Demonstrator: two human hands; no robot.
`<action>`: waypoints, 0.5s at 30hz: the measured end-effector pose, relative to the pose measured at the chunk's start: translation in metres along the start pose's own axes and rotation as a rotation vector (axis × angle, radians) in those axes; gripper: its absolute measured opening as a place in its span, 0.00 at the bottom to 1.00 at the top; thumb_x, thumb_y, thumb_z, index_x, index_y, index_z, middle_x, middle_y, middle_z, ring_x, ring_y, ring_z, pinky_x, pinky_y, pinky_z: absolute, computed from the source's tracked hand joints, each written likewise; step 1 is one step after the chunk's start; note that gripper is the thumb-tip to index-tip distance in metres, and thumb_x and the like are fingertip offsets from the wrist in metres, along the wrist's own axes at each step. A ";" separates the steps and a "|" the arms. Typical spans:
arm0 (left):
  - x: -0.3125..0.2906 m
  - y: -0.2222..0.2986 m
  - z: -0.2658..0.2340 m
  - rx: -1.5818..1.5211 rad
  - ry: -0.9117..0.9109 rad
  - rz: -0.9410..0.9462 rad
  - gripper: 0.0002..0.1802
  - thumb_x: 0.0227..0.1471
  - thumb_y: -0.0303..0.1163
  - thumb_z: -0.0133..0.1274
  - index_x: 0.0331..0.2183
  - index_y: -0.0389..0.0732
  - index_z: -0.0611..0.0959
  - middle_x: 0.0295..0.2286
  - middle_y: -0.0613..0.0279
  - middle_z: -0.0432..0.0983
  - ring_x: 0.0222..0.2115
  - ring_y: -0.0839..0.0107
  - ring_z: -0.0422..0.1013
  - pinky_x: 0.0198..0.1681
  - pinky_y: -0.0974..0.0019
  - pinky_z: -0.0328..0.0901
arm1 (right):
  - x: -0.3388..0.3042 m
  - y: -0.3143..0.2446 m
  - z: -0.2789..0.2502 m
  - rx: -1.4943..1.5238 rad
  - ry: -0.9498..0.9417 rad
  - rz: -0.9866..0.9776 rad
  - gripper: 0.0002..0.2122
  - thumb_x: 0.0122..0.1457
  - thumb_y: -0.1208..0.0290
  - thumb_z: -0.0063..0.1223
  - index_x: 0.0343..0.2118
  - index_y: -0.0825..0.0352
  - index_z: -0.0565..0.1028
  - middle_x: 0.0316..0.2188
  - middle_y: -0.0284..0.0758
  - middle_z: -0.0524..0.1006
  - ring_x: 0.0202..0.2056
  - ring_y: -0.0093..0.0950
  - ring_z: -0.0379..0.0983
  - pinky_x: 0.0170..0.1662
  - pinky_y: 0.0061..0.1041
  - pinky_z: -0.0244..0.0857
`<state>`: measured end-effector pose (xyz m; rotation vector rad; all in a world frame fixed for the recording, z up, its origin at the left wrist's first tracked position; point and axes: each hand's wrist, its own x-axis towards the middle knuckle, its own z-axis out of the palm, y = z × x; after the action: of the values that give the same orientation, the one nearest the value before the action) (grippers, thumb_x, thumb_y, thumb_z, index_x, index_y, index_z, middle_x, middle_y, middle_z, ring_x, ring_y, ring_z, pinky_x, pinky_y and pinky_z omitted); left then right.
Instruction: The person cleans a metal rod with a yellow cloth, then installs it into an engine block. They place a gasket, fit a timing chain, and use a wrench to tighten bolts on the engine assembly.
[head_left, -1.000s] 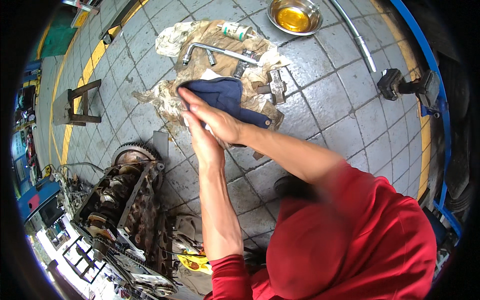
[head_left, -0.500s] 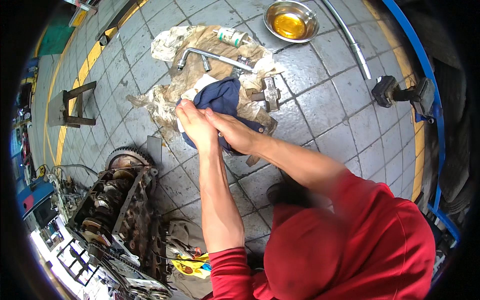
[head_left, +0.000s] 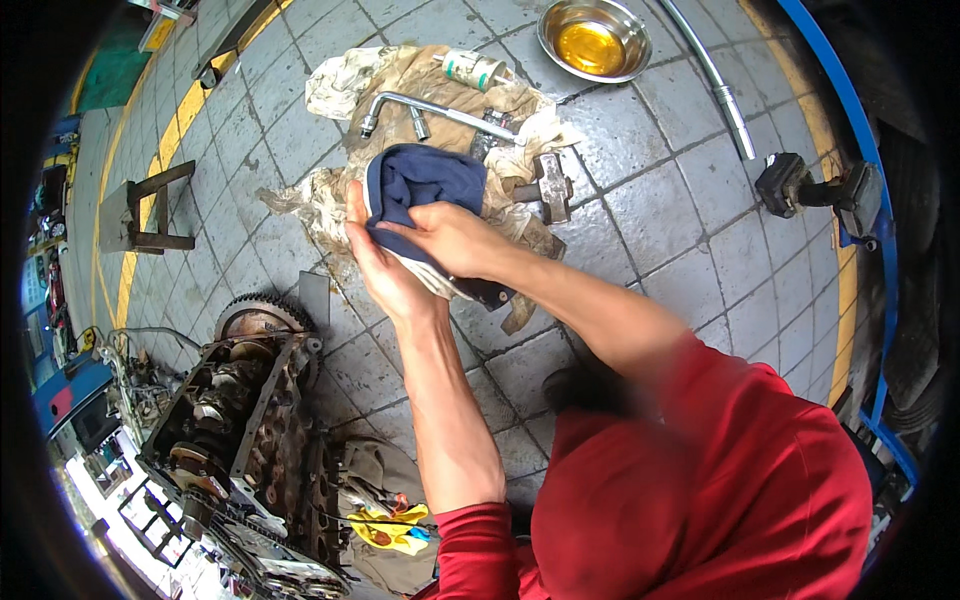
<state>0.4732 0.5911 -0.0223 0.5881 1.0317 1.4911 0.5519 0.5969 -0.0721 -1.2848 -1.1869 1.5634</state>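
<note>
A navy blue cloth (head_left: pixel 428 172) with a pale edge is bunched up between my hands, above stained rags. My left hand (head_left: pixel 395 278) lies along the cloth's near left side, fingers extended and curved around it. My right hand (head_left: pixel 458 238) presses into the folds from the right, thumb on top; some of its fingers are hidden. Just beyond lie a bent socket wrench (head_left: pixel 440 106), a small socket (head_left: pixel 419 124) and a white-and-green cylindrical filter (head_left: pixel 474 70). To the right of the cloth a short, heavy hammer (head_left: pixel 554 190) rests on the rags' edge.
A metal bowl (head_left: pixel 630 35) of amber liquid stands at the far right, near a long metal bar (head_left: pixel 708 75). An open engine block (head_left: pixel 285 410) occupies the lower left, and a small stool (head_left: pixel 122 215) the left. Blue framework (head_left: pixel 852 112) borders the right.
My hands, pressed together over the cloth before, have moved apart. The cloth is lifted and opened up between them, its pale edge now showing.
</note>
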 end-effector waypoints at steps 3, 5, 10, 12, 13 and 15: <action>-0.011 0.000 -0.014 0.074 -0.037 -0.016 0.34 0.79 0.48 0.34 0.74 0.38 0.63 0.68 0.53 0.67 0.68 0.59 0.65 0.72 0.55 0.59 | -0.006 -0.031 0.002 -0.265 0.005 -0.127 0.24 0.74 0.57 0.50 0.28 0.77 0.75 0.30 0.63 0.80 0.37 0.64 0.79 0.40 0.55 0.71; -0.013 0.000 -0.013 0.265 -0.068 0.002 0.33 0.79 0.46 0.35 0.74 0.37 0.63 0.68 0.54 0.68 0.67 0.59 0.66 0.72 0.56 0.59 | -0.008 -0.023 0.001 -0.270 0.055 -0.180 0.21 0.74 0.59 0.49 0.33 0.78 0.73 0.33 0.64 0.80 0.39 0.64 0.78 0.43 0.56 0.70; -0.016 -0.002 -0.022 0.353 -0.057 -0.032 0.31 0.78 0.40 0.38 0.73 0.35 0.65 0.66 0.50 0.69 0.64 0.61 0.69 0.69 0.58 0.63 | -0.010 -0.010 0.001 -0.187 0.113 -0.316 0.16 0.72 0.65 0.49 0.44 0.79 0.68 0.37 0.66 0.79 0.44 0.66 0.76 0.49 0.57 0.69; -0.016 0.002 -0.024 0.333 0.022 -0.092 0.27 0.78 0.37 0.40 0.69 0.33 0.70 0.63 0.50 0.73 0.60 0.63 0.73 0.66 0.60 0.67 | -0.014 -0.010 0.000 -0.130 0.154 -0.286 0.15 0.70 0.65 0.52 0.36 0.77 0.70 0.31 0.61 0.79 0.38 0.64 0.78 0.41 0.55 0.70; -0.016 0.005 -0.022 0.331 0.015 -0.110 0.26 0.78 0.36 0.41 0.68 0.32 0.71 0.61 0.51 0.75 0.59 0.64 0.74 0.65 0.60 0.68 | -0.013 -0.010 -0.004 -0.134 0.148 -0.276 0.15 0.69 0.65 0.53 0.34 0.76 0.70 0.29 0.59 0.79 0.36 0.63 0.78 0.39 0.54 0.70; -0.014 0.009 -0.022 0.328 -0.010 -0.097 0.24 0.78 0.34 0.45 0.65 0.30 0.75 0.58 0.51 0.78 0.56 0.67 0.75 0.60 0.64 0.70 | -0.013 -0.009 -0.004 -0.121 0.164 -0.212 0.20 0.69 0.61 0.57 0.26 0.76 0.73 0.24 0.53 0.79 0.28 0.54 0.79 0.33 0.49 0.69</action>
<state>0.4527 0.5718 -0.0227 0.7635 1.2910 1.2417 0.5586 0.5878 -0.0601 -1.2920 -1.2828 1.2270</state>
